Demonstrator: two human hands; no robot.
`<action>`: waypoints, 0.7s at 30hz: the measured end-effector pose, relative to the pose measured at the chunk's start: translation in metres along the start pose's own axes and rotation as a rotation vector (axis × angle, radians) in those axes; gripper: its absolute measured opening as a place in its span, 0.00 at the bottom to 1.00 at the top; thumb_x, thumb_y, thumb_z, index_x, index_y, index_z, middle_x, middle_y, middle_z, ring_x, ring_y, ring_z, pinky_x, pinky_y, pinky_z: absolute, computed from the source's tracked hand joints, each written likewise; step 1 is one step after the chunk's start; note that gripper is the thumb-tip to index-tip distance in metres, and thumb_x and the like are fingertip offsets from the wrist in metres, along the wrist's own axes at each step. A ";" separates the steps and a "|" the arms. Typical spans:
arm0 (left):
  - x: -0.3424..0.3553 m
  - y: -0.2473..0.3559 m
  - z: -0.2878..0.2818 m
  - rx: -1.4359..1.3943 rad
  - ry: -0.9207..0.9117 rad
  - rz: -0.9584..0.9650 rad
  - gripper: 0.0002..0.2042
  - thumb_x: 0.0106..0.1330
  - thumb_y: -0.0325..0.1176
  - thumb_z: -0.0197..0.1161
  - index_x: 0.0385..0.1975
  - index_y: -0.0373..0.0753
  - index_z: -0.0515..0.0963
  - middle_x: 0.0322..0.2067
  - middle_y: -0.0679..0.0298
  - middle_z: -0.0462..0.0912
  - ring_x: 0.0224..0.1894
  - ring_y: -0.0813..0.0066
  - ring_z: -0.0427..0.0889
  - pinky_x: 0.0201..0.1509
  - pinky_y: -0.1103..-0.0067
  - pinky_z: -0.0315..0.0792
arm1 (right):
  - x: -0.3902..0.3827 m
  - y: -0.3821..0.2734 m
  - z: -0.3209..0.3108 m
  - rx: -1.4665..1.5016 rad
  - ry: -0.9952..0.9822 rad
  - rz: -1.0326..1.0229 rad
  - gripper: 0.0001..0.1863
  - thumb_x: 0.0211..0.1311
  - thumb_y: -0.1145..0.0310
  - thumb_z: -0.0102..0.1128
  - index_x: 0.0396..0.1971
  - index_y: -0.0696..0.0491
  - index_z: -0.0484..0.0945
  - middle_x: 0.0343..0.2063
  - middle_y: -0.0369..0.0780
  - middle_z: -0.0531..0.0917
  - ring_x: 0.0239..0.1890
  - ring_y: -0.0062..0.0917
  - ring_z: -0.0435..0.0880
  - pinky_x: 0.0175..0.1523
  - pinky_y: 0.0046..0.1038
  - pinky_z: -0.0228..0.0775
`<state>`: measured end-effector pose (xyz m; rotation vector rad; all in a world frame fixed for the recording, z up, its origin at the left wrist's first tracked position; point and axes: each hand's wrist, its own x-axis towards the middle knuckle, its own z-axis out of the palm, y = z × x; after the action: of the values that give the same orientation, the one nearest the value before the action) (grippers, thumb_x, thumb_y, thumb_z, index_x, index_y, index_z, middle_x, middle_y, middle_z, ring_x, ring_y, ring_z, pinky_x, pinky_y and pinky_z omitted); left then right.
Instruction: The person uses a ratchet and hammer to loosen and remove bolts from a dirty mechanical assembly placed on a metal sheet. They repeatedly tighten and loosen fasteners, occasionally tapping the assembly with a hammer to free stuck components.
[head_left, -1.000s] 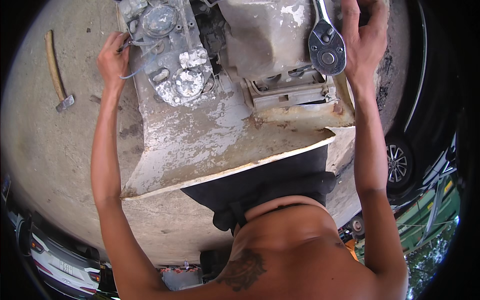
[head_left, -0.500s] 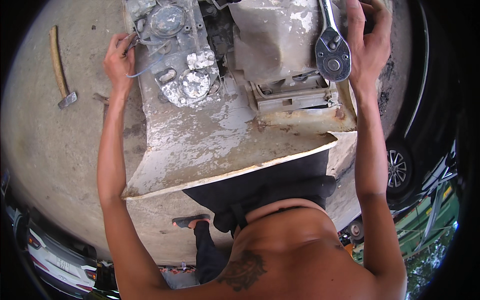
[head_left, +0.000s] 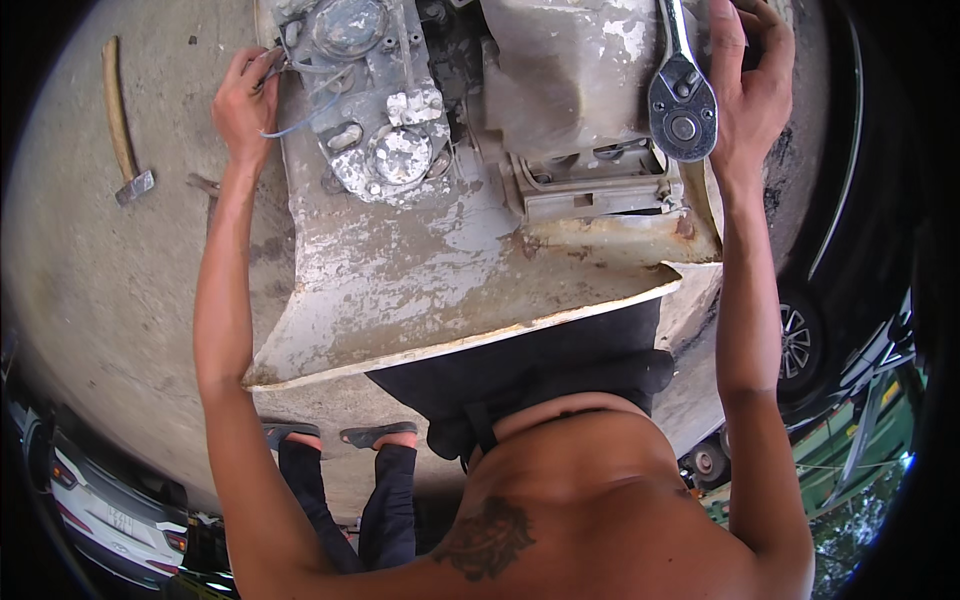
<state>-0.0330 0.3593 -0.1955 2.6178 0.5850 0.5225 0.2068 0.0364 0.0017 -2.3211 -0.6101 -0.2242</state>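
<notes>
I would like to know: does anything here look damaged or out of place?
Yes, the metal panel looks damaged: its coating is patchy, as if worn, rust-brown stains show toward its right side, and its near edge kinks at the right. A hammer lies loose on the ground at left.

Dark chest tattoo (head_left: pixel 488 541), black trousers (head_left: pixel 530 365)
</notes>
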 end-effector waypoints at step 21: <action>0.007 -0.009 0.001 -0.089 -0.013 0.023 0.17 0.58 0.24 0.70 0.46 0.48 0.86 0.45 0.69 0.85 0.42 0.64 0.87 0.44 0.72 0.79 | 0.005 0.020 0.000 0.092 -0.014 -0.012 0.14 0.74 0.67 0.57 0.51 0.59 0.75 0.32 0.38 0.80 0.34 0.21 0.77 0.42 0.26 0.71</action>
<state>-0.0297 0.3699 -0.1984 2.5443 0.5159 0.5259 0.2208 0.0253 -0.0087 -2.2330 -0.6289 -0.1819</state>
